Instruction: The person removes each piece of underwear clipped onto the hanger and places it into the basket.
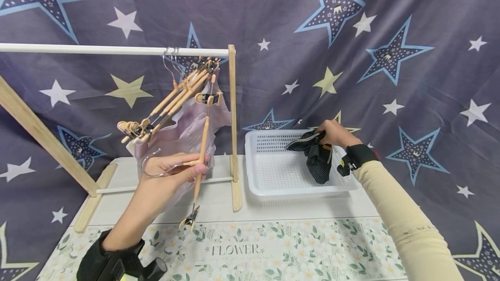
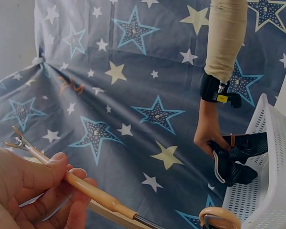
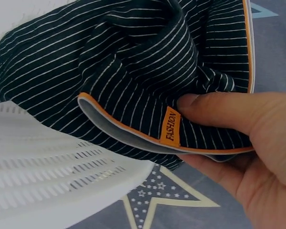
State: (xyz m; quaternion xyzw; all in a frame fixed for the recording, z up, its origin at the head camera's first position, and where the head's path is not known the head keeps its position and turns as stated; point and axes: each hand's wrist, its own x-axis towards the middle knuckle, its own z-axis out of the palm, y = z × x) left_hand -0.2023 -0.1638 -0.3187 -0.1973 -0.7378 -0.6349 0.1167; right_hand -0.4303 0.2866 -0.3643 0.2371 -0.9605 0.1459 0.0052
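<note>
Black, white-striped garment (image 1: 320, 169) in the right part of the white basket (image 1: 273, 193); right hand (image 1: 336, 134) pinches its orange-trimmed edge. Left hand (image 1: 169, 180) clamped on a wooden clip hanger (image 1: 205, 138), in front of the rack (image 1: 233, 112). Risk (judgement): narrow pinch may let cloth slip; bunched edge could seat unevenly in the clips (image 1: 190, 219).
</note>
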